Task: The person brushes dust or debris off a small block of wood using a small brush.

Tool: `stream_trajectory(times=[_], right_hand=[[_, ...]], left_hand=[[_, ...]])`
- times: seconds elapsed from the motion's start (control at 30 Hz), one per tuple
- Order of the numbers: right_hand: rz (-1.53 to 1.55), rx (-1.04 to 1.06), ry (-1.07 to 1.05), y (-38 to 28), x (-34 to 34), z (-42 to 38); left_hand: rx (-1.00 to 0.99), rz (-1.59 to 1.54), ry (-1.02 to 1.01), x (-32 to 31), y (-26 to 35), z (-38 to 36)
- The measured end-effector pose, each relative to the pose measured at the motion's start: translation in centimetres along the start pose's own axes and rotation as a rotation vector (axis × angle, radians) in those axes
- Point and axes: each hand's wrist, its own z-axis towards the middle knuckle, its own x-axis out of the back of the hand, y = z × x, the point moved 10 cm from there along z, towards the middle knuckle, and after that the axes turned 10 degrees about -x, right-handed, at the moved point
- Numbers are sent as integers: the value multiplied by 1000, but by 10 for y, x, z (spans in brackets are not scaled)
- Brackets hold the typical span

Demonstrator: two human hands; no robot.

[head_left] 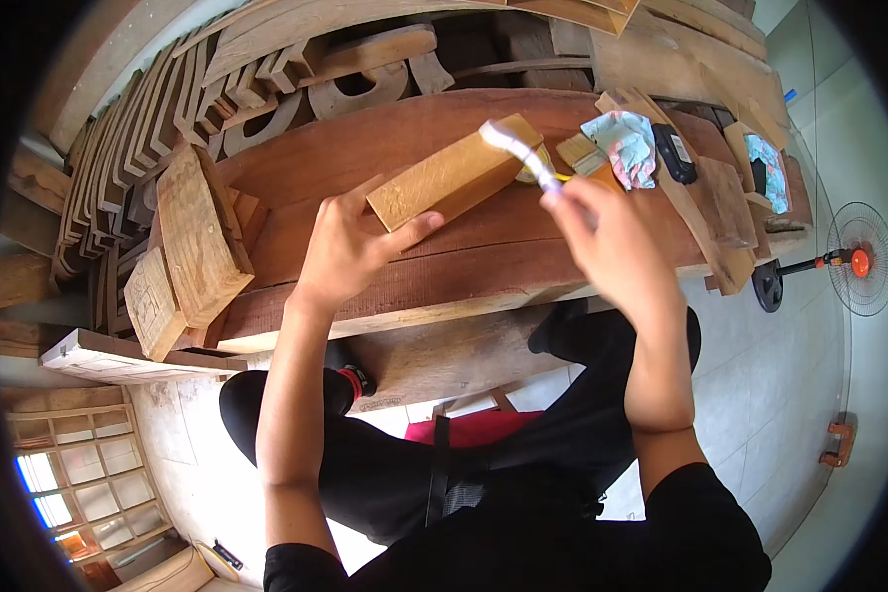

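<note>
My left hand (360, 245) grips the near left end of a yellowish rectangular wooden block (444, 178), its thumb along the block's near side. The block lies at a slant over the reddish wooden bench (345, 187). In my right hand (602, 232) is a brush-like tool (523, 153) with a pale, motion-blurred head, which is over the block's far right end. Just right of the block, a small flat-bristled piece (580, 155) and a crumpled light-blue patterned cloth (625, 146) lie near my right hand.
A black object (674, 153) sits right of the cloth. Stacked wooden blocks (199, 237) stand at the bench's left end, with many curved wooden pieces (158, 128) behind. Wooden boards (715, 197) lie at the right end. A fan (860, 261) stands beyond on the right.
</note>
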Motion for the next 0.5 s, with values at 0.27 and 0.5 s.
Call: stream_trajectory(times=[0.27,0.5], right_hand=[[-13,17,-9,-5,-8,-2],[35,80,-46,-24,-16,-16]], left_hand=[[-42,23,-1,0,6,2],[-65,56,-5,1,5,2]])
